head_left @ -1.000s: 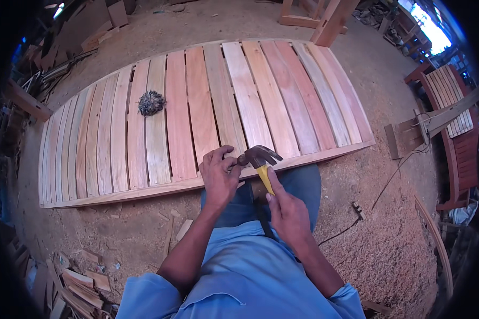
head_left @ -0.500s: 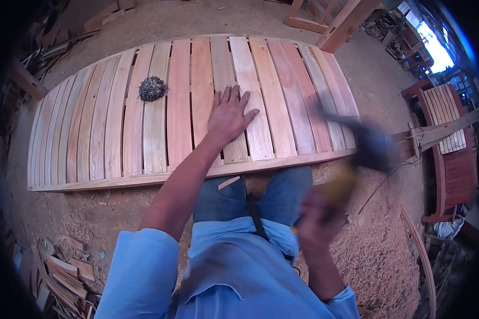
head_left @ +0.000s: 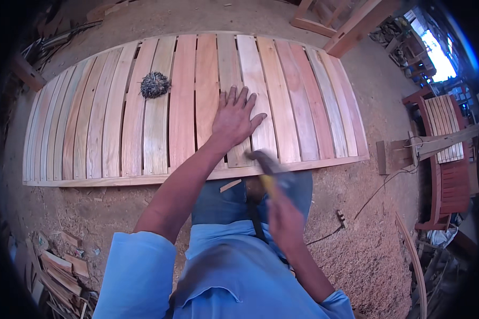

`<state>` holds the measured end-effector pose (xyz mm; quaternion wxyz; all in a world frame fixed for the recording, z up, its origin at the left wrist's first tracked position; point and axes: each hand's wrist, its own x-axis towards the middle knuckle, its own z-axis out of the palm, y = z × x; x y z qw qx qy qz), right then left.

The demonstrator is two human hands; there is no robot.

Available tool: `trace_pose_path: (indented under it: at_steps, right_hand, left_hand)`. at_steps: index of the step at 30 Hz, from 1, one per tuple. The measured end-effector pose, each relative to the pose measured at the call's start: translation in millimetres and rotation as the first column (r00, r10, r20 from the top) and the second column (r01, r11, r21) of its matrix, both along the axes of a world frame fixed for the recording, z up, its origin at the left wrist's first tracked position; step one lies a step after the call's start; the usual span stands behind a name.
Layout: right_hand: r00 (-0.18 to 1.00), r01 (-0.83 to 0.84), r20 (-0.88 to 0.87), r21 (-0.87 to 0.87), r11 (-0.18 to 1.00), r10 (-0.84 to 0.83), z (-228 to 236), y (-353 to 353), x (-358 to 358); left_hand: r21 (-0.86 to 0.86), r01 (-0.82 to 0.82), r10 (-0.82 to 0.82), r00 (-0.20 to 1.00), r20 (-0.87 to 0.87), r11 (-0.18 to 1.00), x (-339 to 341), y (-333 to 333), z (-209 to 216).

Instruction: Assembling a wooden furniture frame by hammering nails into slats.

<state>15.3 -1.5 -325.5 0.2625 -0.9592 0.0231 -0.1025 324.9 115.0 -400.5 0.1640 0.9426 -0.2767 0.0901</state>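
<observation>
A long slatted wooden panel point(head_left: 184, 106) lies across in front of me, its slats running away from me. My left hand point(head_left: 234, 119) rests flat on the middle slats, fingers spread. In my right hand point(head_left: 286, 218) is a hammer point(head_left: 270, 175) with a yellow handle, blurred by motion. The hammer's dark head is over the panel's near edge, close to the end of a slat; whether it touches the wood I cannot tell. A clump of nails point(head_left: 155, 85) sits on the slats to the left, beyond my left hand.
Wood offcuts point(head_left: 64, 271) are heaped at the lower left. Wood shavings point(head_left: 380, 271) cover the floor at the lower right, beside a plug on a cord point(head_left: 340, 219). A reddish slatted bench point(head_left: 452, 186) stands at the right, with a wooden beam point(head_left: 447, 142) before it. A wooden post point(head_left: 356, 32) rises behind the panel.
My right hand has swung the hammer left and down from the panel's right part to its near middle edge. My left hand stays flat on the slats. The view has shifted slightly.
</observation>
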Motion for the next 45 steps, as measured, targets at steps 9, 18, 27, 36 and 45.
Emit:
trace_pose_path:
  at_steps: [9,18,27,36,45]
  right_hand:
    - [0.933,0.028,0.338,0.274,0.961,-0.123,-10,-1,-9]
    - [0.97,0.0,0.242,0.113,0.994,-0.028,58,16,18]
    - [0.99,0.045,-0.142,0.249,0.967,-0.009,8,28,15]
    - [0.968,-0.012,-0.25,-0.033,0.999,0.004,-5,16,18]
    - [0.788,0.041,0.493,0.557,0.83,-0.37,97,-16,10]
  left_hand:
    - [-0.002,0.011,-0.011,1.0,0.004,1.0,-5,1,3]
    - [-0.046,0.009,-0.009,1.0,-0.008,0.999,0,11,-2]
    - [-0.061,0.011,-0.008,0.998,0.055,0.998,-20,27,-13]
    - [-0.225,-0.252,0.327,0.848,0.416,0.941,15,118,5]
    - [-0.253,-0.347,0.426,0.798,0.425,0.903,39,205,-12]
